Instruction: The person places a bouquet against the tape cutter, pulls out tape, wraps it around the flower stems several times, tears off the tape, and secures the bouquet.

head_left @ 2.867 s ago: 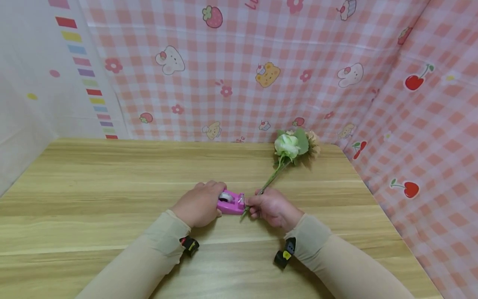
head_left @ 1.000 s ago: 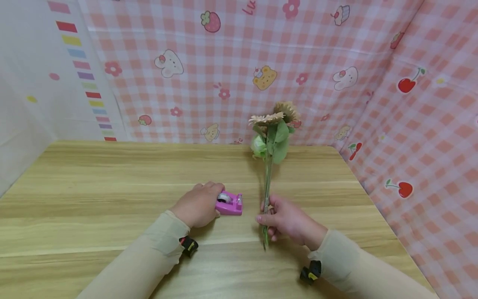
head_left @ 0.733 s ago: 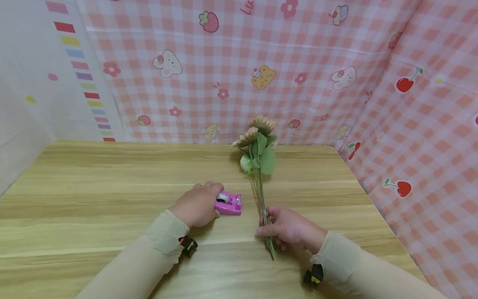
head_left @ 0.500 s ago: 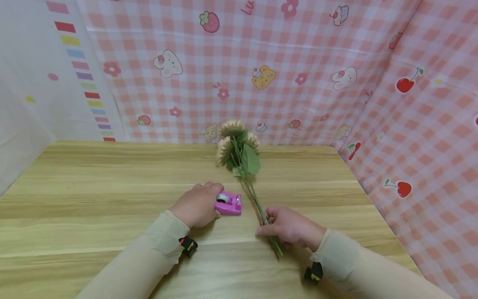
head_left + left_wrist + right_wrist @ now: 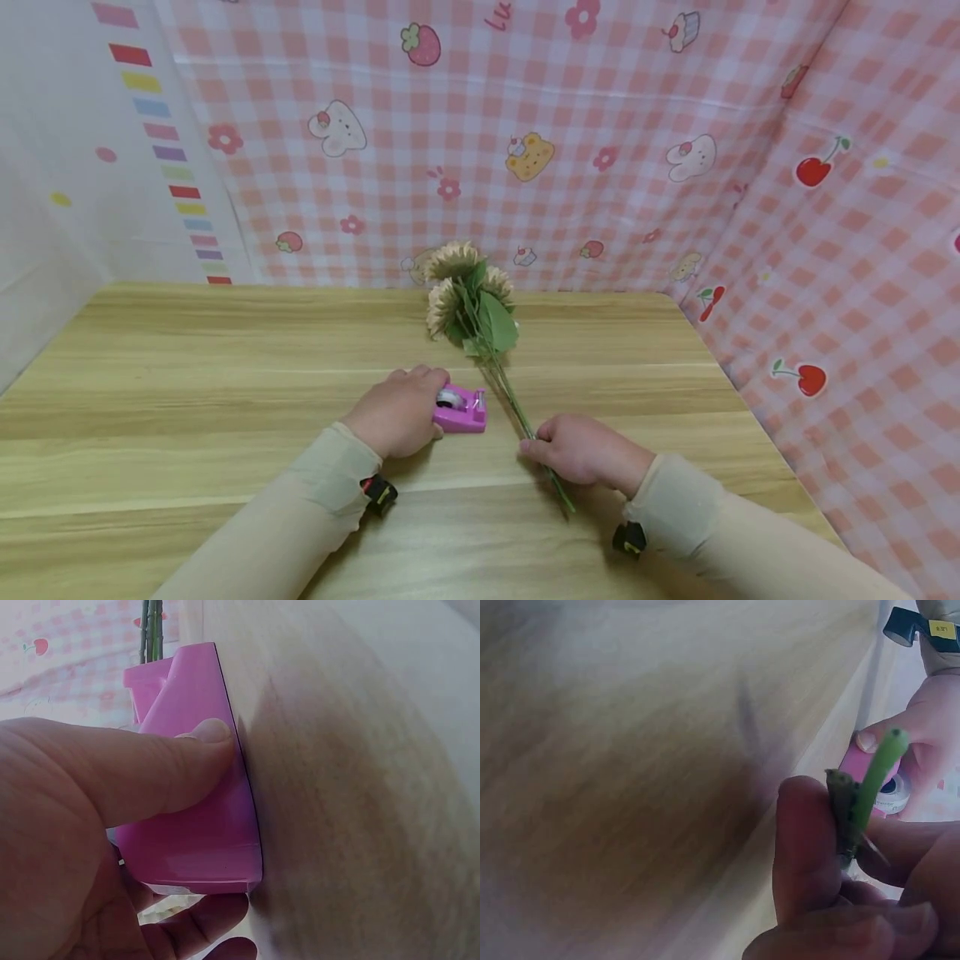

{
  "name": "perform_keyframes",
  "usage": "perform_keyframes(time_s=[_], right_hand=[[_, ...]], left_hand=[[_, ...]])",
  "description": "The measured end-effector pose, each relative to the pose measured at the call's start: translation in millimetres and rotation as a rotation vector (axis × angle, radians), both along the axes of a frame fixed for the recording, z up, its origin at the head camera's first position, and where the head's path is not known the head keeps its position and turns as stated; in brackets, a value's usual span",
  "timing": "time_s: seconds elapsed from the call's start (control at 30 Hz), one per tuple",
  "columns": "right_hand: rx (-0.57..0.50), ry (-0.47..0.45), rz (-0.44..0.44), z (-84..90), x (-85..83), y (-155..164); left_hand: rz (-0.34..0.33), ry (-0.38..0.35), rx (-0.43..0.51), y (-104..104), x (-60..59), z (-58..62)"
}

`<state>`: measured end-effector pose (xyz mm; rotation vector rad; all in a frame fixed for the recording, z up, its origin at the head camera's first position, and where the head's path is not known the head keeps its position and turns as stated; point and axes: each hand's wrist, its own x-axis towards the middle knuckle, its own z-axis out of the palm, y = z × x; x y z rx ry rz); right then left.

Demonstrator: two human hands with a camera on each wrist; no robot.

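A pink tape dispenser (image 5: 465, 419) with a roll of clear tape stands on the wooden table. My left hand (image 5: 400, 412) grips its rear end; in the left wrist view the thumb lies along its pink side (image 5: 199, 825). My right hand (image 5: 588, 450) pinches a bunch of artificial flowers (image 5: 468, 292) by the lower stems. Cream blooms and green leaves point away to the far left, and the stems slant past the dispenser's right side. Close up in the right wrist view, the cut stem ends (image 5: 877, 772) stick out between thumb and fingers.
The wood-grain table (image 5: 225, 375) stretches around both hands. Pink checked cloth (image 5: 465, 108) hangs behind it and along the right side, with white cloth (image 5: 67, 167) at the left. Small black cameras sit at both wrists.
The flowers have turned: their heads swung from the far right, up and over to the left, and the stem ends now point near right. My right hand moved nearer; the left stayed on the dispenser.
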<state>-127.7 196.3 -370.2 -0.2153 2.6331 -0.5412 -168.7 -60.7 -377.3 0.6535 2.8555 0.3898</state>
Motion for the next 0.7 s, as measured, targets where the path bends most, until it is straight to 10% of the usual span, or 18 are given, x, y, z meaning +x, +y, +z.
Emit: perform_keyframes(time_s=[0.7], right_hand=[[0.137, 0.039, 0.057, 6.1, 1.1, 0.5]], left_hand=[[-0.001, -0.007, -0.015, 1.0, 1.0, 3.5]])
